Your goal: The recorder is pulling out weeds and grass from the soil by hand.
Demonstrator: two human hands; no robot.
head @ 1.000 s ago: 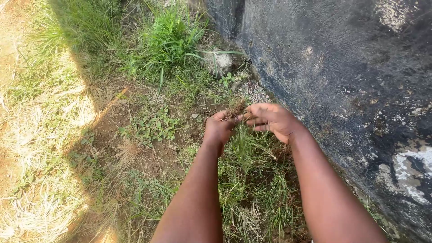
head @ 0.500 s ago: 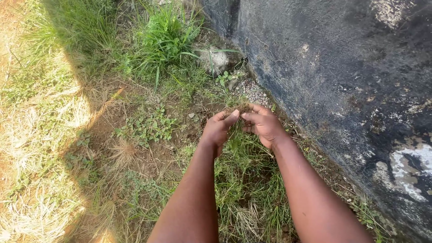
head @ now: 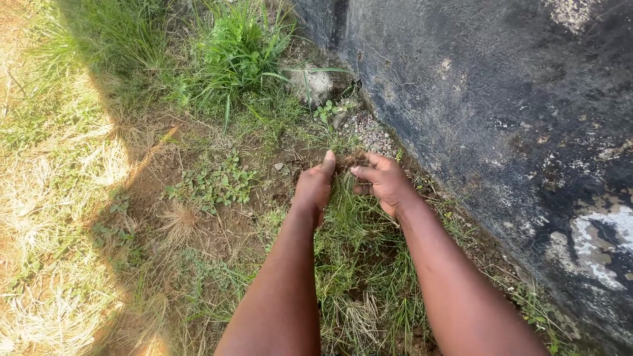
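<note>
Left hand (head: 314, 186): reaches toward the far side, thumb raised, fingers curled loosely; whether anything lies inside the curl cannot be told.
Right hand (head: 385, 182): just beside the left, fingers bent inward and narrow, fingertips by a small brown clump of roots and soil (head: 348, 160) that shows between the two hands; a firm hold on it cannot be confirmed.
Grass tuft (head: 359, 217): green blades directly beneath and near the hands, rooted in bare earth.
Dark wall (head: 501, 99): right side, weathered, with pale flaking patches; its base runs just beside the right hand.
Gravel patch (head: 370, 132): far of the hands, at the wall's foot.
Tall grass clump (head: 241, 49): far, well apart.
Pale stone (head: 315, 84): far, beside the tall clump.
Dry straw (head: 59, 198): left, sunlit.
Step, as judged: hand-weeding along the wall, clump worked between the fingers. A further pull would call for a close grip low on the stems.
</note>
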